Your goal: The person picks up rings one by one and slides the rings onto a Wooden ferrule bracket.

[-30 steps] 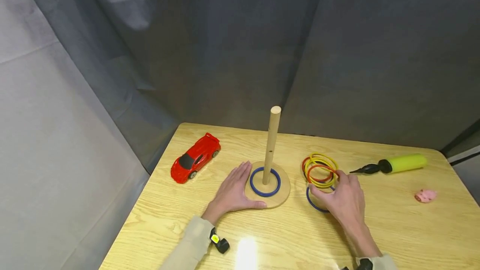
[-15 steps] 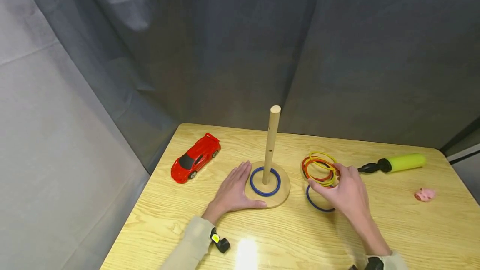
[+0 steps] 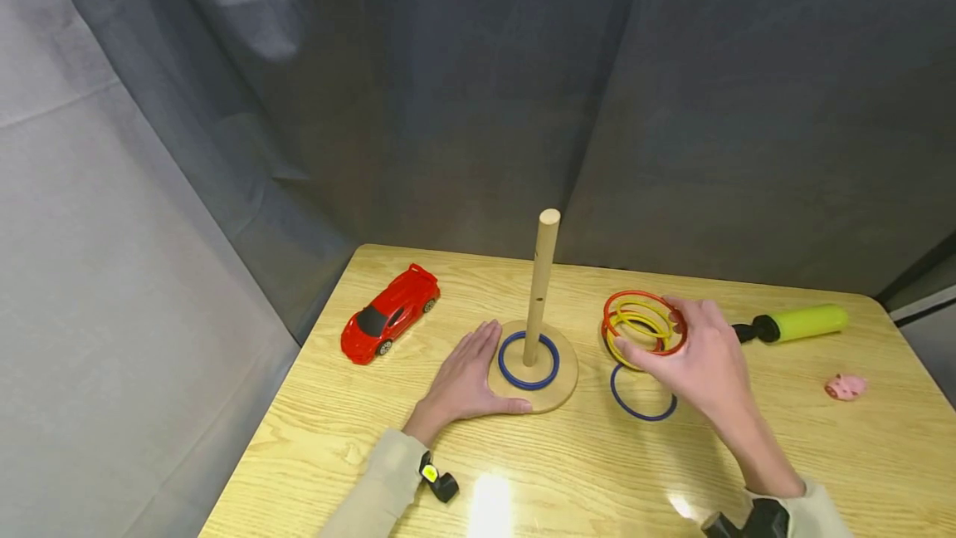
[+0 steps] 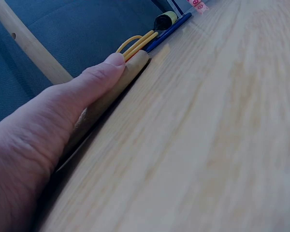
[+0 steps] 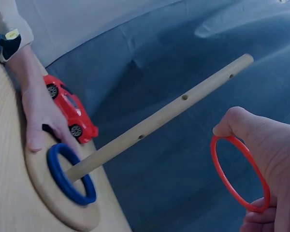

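My right hand [image 3: 705,355] pinches a red ring [image 5: 220,169] between thumb and fingers. That ring is raised above a loose pile of yellow rings [image 3: 617,347] and other rings on the table. Just in front of the pile lies a single blue ring [image 3: 646,418]. My left hand [image 3: 469,380] rests against the round wooden base [image 3: 565,364], its fingers along the left edge and its thumb along the front. From the base rises an upright wooden peg [image 3: 541,281] with small holes. Blue rings [image 3: 529,387] circle the foot of the peg.
A red toy car [image 3: 392,314] stands to the left behind my left hand. At the right lie a green hand pump [image 3: 807,325] with a black nozzle and a small pink pig figure [image 3: 846,387]. Grey curtains [image 3: 448,106] hang behind the table.
My right hand has lifted the red ring off the pile and moved slightly right. The blue ring in front now shows whole. My left hand and the peg base have stayed put.
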`<state>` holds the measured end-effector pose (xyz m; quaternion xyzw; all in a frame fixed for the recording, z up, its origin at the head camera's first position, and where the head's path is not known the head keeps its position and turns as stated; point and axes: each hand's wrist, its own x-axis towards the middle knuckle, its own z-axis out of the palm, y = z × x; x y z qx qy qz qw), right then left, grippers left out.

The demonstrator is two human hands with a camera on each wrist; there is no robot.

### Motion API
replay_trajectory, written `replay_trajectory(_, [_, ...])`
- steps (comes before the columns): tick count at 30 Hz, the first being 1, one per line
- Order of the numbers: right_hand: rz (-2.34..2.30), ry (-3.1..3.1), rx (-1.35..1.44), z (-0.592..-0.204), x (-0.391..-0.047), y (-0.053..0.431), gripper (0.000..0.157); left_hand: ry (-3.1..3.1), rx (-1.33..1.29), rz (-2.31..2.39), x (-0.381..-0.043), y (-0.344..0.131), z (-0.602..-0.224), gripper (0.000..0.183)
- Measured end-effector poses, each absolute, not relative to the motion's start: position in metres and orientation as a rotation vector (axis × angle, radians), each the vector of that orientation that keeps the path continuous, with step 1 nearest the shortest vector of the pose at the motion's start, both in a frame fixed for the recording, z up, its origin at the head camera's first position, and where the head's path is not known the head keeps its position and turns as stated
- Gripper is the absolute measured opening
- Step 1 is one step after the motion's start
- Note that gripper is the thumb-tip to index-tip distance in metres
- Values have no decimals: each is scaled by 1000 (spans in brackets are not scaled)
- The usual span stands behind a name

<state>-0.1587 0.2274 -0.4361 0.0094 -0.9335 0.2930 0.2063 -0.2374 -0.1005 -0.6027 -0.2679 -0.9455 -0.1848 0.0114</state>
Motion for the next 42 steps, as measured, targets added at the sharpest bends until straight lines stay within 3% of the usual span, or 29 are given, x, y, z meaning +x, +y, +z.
replay_trajectory(23, [878, -2564, 233, -342, -169, 216, 67, -2957, -838, -587, -237, -100, -602, 143])
replay_trajectory(42, [965, -2395, 358, -311, -167, 198, 69, -2948, -836, -614, -236, -101, -602, 142])
